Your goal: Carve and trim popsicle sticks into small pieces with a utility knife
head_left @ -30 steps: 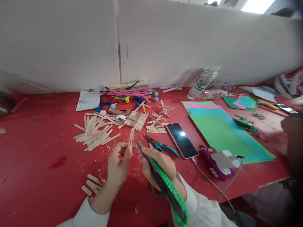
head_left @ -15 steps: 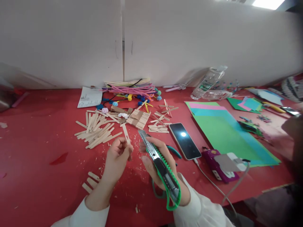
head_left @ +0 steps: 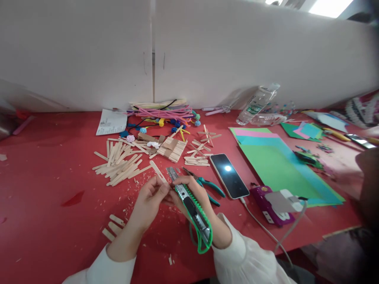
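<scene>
My left hand is closed, pinching a flat wooden craft stick that points up and to the left. In my right hand lies a green utility knife, its metal blade end toward the far side, close to the stick. The fingertips of both hands meet around the lower end of the stick, so that end is hidden. Behind the right hand are teal-handled pliers. A pile of craft sticks spreads beyond my left hand, and a few more sticks lie beside my left wrist.
A phone with a cable lies right of my right hand, near a purple power bank. Farther right are coloured paper sheets. Pipe cleaners and a tilted bottle are at the back. Another person's hand shows at right.
My right hand has moved left with the utility knife, meeting my left hand at the stick. The stick now tilts more to the left. The pliers have come into fuller view.
</scene>
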Motion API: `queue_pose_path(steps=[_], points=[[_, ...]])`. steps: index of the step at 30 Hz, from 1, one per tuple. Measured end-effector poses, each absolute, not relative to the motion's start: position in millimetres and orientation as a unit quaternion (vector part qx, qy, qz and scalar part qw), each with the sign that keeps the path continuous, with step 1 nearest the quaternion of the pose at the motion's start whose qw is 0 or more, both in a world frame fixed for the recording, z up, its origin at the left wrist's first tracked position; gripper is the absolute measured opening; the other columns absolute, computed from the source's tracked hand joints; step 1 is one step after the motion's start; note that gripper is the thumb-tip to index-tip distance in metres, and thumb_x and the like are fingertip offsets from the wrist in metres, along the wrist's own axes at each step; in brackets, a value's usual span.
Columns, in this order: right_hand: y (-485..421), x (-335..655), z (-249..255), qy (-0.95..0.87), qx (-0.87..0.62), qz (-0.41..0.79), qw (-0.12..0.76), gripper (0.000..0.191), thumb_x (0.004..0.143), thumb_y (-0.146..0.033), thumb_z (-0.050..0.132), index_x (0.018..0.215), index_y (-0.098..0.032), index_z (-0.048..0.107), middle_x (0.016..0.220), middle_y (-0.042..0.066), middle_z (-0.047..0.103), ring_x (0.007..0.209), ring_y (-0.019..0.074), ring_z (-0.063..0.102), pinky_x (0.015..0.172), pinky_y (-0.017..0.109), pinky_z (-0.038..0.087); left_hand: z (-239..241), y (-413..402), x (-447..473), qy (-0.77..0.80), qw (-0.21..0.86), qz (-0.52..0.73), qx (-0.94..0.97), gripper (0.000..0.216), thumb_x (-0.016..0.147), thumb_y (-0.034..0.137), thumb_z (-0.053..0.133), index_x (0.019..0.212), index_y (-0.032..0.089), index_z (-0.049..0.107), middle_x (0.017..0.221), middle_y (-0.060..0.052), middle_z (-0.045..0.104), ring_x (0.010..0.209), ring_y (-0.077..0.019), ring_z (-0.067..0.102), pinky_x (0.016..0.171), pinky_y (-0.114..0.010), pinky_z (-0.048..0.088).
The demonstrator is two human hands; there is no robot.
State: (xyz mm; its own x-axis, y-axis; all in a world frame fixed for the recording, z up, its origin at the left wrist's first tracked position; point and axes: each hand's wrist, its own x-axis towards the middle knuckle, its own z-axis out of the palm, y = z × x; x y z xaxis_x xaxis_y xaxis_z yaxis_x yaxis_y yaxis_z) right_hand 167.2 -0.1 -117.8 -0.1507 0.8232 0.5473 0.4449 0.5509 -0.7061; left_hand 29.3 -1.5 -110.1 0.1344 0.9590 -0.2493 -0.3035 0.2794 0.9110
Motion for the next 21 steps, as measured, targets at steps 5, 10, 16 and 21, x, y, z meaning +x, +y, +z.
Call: queue_pose_path(steps=[5,10,16,21], points=[[0,167,-124,-0.716,-0.435,0.250,0.486,0.024,0.073,-0.011,0.053,0.094,-0.023,0.051,0.070,-0.005,0.058,0.054,0.0097,0.054,0.054,0.020,0.045,-112,0,20,0.467,0.624,0.436,0.450,0.037,0.073,0.052,0.064,0.069,0.017,0.052,0.064,0.000,0.064,0.063,-0.0146,0.063,0.064,-0.029,0.054],[0,170,-116,-0.716,-0.436,0.280,0.468,0.020,0.073,-0.011,0.052,0.090,-0.021,0.050,0.070,-0.004,0.057,0.055,0.0096,0.053,0.054,0.020,0.044,-107,3,9,0.490,0.540,0.441,0.523,0.028,0.080,0.045,0.058,0.076,0.017,0.060,0.070,-0.002,0.066,0.068,-0.0140,0.062,0.067,-0.025,0.050],[-1,173,-113,-0.728,-0.415,0.321,0.441,0.021,0.075,-0.010,0.051,0.092,-0.022,0.050,0.063,-0.006,0.054,0.052,0.0098,0.052,0.053,0.020,0.043,-98,7,1,0.515,0.446,0.506,0.528,0.024,0.076,0.039,0.063,0.069,0.017,0.065,0.058,0.000,0.060,0.055,-0.0118,0.056,0.055,-0.021,0.047],[-4,180,-101,-0.723,-0.395,0.215,0.525,0.024,0.074,-0.014,0.057,0.096,-0.023,0.051,0.081,0.001,0.062,0.064,0.0135,0.060,0.061,0.025,0.048,-102,8,4,0.556,0.451,0.526,0.458,0.022,0.075,0.038,0.062,0.067,0.017,0.064,0.062,-0.002,0.066,0.060,-0.0164,0.065,0.058,-0.026,0.055]])
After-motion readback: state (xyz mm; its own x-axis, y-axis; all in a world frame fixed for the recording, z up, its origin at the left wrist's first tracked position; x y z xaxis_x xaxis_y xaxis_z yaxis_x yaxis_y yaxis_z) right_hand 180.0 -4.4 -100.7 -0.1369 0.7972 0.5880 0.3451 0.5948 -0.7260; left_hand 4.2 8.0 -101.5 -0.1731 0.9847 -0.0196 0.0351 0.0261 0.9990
